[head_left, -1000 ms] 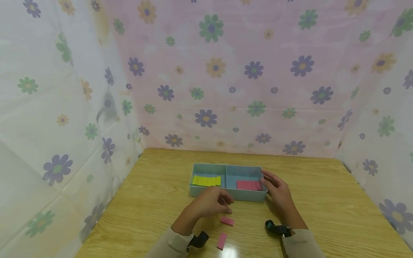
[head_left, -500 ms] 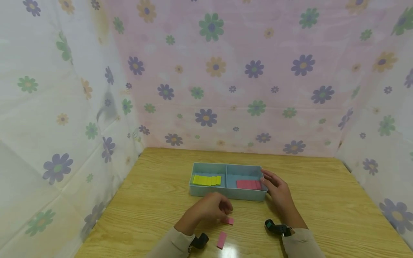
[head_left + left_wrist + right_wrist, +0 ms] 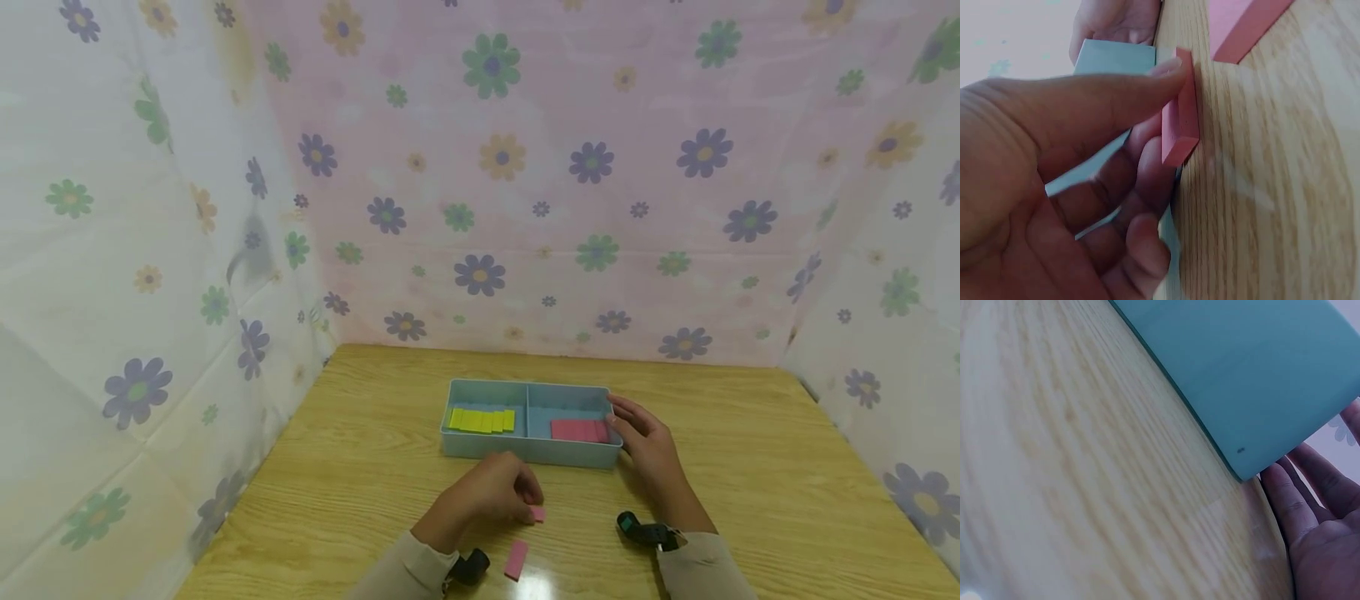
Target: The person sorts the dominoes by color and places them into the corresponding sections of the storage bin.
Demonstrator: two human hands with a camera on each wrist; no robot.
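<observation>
My left hand (image 3: 491, 493) pinches a small flat pink block (image 3: 1180, 122) between thumb and fingertips. The block stands on its long edge close over the wooden table in the left wrist view. A second pink block (image 3: 516, 559) lies on the table nearer me. Behind the left hand is a pale blue two-part box (image 3: 573, 452). Yellow blocks (image 3: 480, 422) lie in a row in its left compartment, pink blocks (image 3: 577, 430) in its right one. My right hand (image 3: 651, 446) rests against the box's right end, its fairly straight fingers (image 3: 1282, 490) along the outer wall.
The wooden table (image 3: 375, 392) reaches back to a flowered cloth wall (image 3: 540, 283), with more cloth at both sides. A divider (image 3: 527, 410) splits the box. Each wrist carries a black camera, such as the left wrist camera (image 3: 471, 567).
My left hand has come down and slightly nearer me, from beside the box's front to the farther pink block, and now grips it. The right hand and the box have stayed put.
</observation>
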